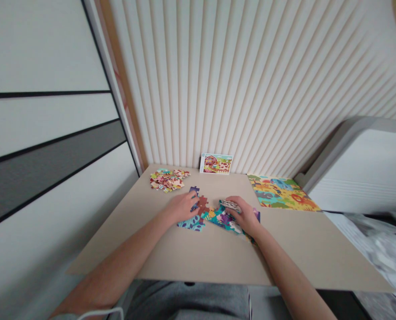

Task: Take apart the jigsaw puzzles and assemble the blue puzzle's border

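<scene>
My left hand (183, 207) rests over joined jigsaw puzzle pieces (191, 223) in purple, brown and pale blue, its fingers curled together on a puzzle piece at their left side. My right hand (246, 215) grips a small stack of puzzle pieces (230, 204), whose layered edges show between thumb and fingers. Beneath that hand lies a colourful teal and purple puzzle section (220, 218), partly covered by the palm and wrist. It meets the brown part between my hands.
A heap of loose puzzle pieces (167, 180) lies at the table's back left. A farm picture card (216, 163) leans against the ribbed wall (191, 89). An assembled animal puzzle (283, 192) lies at the back right of the beige table (198, 262), near a white panel (368, 169).
</scene>
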`<action>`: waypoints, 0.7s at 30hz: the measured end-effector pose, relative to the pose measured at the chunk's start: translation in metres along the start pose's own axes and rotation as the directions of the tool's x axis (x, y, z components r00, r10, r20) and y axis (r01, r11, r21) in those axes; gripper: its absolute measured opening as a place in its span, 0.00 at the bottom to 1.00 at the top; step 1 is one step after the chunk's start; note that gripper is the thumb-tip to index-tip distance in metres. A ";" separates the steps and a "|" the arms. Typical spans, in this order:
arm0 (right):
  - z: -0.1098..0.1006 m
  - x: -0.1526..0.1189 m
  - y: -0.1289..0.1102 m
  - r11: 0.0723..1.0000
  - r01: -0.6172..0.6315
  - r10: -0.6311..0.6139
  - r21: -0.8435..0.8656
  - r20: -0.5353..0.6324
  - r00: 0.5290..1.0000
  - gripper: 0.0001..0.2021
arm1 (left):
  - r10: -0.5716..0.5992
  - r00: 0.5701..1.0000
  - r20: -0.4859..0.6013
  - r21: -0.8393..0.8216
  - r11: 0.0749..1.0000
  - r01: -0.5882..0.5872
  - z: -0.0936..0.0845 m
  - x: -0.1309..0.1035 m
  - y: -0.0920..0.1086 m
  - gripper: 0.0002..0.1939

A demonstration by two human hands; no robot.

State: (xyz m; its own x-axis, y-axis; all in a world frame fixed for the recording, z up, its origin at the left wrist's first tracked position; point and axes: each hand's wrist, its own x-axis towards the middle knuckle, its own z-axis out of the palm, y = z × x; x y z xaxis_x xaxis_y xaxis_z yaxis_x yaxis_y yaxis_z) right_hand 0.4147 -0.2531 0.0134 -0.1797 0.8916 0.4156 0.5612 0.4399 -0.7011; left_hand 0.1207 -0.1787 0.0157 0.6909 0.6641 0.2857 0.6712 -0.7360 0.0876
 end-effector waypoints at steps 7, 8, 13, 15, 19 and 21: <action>0.009 0.000 -0.006 0.991 -0.087 0.093 0.098 -0.058 0.994 0.17 | 0.019 1.000 -0.018 -0.165 0.986 -0.022 -0.001 0.004 0.025 0.16; 0.012 0.000 -0.006 0.987 -0.097 0.105 0.132 -0.056 0.993 0.17 | 0.025 1.000 -0.016 -0.190 0.981 -0.027 0.001 0.006 0.029 0.18; 0.024 0.001 -0.012 0.946 -0.144 0.160 0.290 -0.031 0.987 0.20 | 0.039 0.999 0.001 -0.261 0.965 -0.037 0.008 0.011 0.041 0.17; 0.027 0.002 -0.015 0.922 -0.158 0.182 0.355 -0.036 0.983 0.21 | 0.039 0.999 0.009 -0.284 0.958 -0.035 0.009 0.012 0.042 0.14; 0.021 0.006 -0.013 0.879 -0.153 0.239 0.452 -0.139 0.961 0.24 | 0.041 0.999 0.000 -0.327 0.944 -0.039 0.012 0.012 0.041 0.11; 0.013 0.007 -0.008 0.876 -0.169 0.284 0.452 -0.200 0.938 0.27 | 0.045 0.999 -0.022 -0.347 0.937 -0.050 0.014 0.012 0.040 0.10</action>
State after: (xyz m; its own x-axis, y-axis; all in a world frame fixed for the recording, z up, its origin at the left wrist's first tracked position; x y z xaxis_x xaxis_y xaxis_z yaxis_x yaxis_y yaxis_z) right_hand 0.3986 -0.2489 0.0138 0.1522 0.9397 0.3062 0.1568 0.2829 -0.9462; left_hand 0.1594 -0.1990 0.0096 0.7145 0.6270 0.3103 0.5010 -0.7682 0.3986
